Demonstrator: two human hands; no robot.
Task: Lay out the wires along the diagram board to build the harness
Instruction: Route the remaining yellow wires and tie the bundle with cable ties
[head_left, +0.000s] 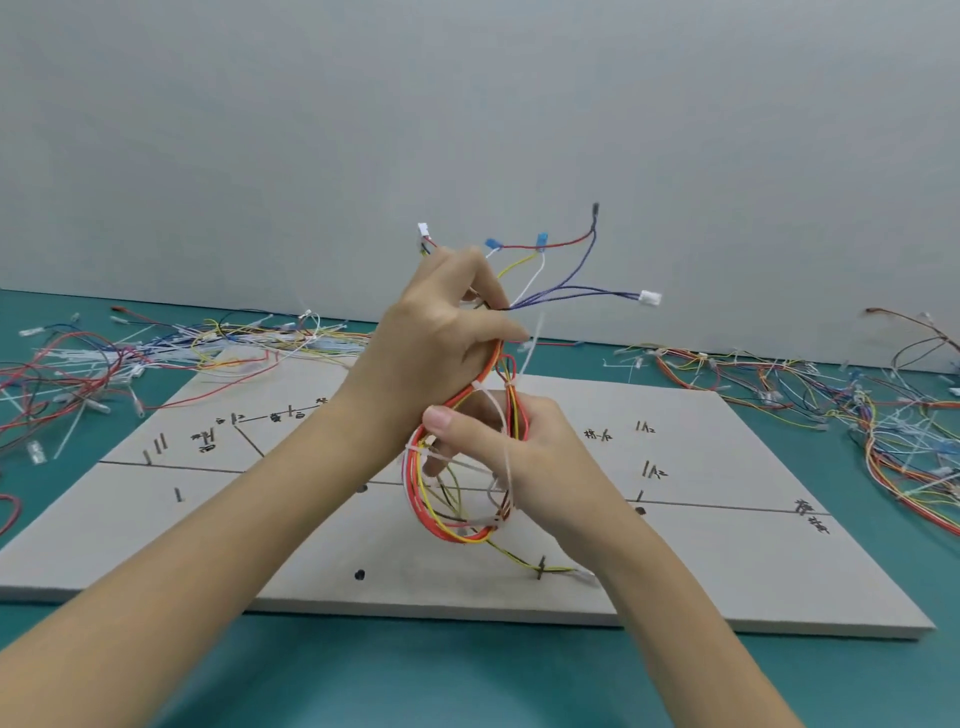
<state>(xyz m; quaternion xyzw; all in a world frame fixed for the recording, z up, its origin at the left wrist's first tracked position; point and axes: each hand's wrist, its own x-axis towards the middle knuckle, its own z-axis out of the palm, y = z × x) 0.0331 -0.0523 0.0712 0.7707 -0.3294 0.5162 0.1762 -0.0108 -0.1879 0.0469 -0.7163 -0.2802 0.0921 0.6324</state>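
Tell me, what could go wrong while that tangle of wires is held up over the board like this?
The wire bundle is looped and bound with white zip ties, so it may snag instead of spreading out flat. A yellow strand is already hooked on a pin in the board; lifting further could yank it. The loose connector ends above the left hand could catch while the right hand pulls.

Wire-harness assembly workstation, workshop or small factory bench. Teal work mat (467, 675) covers table. Grey diagram board (753, 571) lies flat on it, marked with routing lines, handwritten labels, guide pins (541, 567). Loose coloured wires and white cable ties heaped at left (104, 358); tied harnesses piled at right (883, 415). Plain grey partition wall (467, 104) behind bench.
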